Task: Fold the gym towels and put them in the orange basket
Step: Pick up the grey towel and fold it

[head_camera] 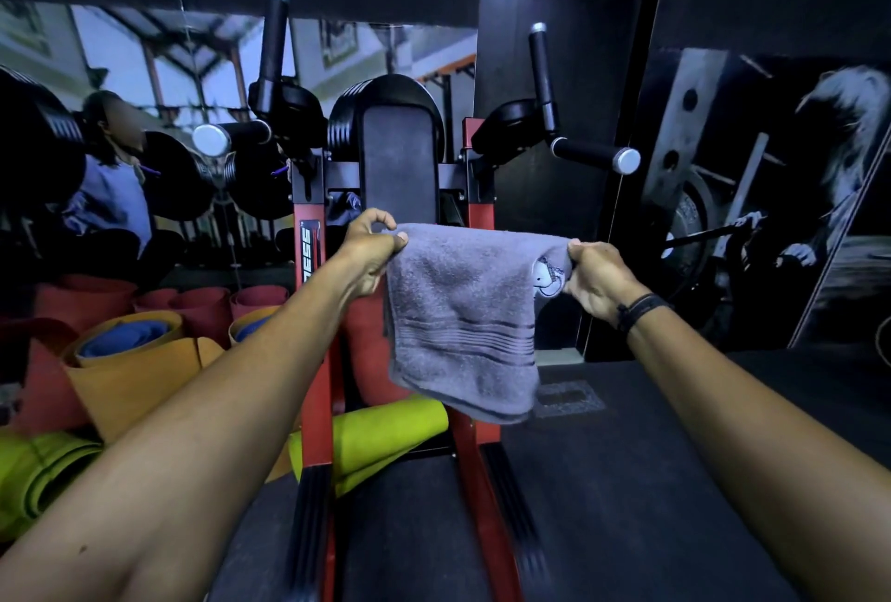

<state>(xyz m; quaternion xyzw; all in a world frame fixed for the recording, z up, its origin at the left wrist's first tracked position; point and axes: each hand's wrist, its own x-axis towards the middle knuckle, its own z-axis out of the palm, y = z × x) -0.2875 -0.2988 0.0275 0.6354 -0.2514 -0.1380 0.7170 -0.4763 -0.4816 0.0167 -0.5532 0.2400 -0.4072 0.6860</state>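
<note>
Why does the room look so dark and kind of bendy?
Head view: dim gym lighting, yet the grey towel shows clearly; the wide-angle lens curves straight edges near the borders; the red machine frame smears with blur at the bottom.

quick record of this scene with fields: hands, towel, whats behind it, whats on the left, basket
left hand: pinches the towel's top left corner
right hand: grips the top right corner
towel: grey, doubled over, hangs in the air between the hands
behind: red and black gym machine
left: rolled mats, orange, red and green
basket: cannot pick one out for sure
</note>
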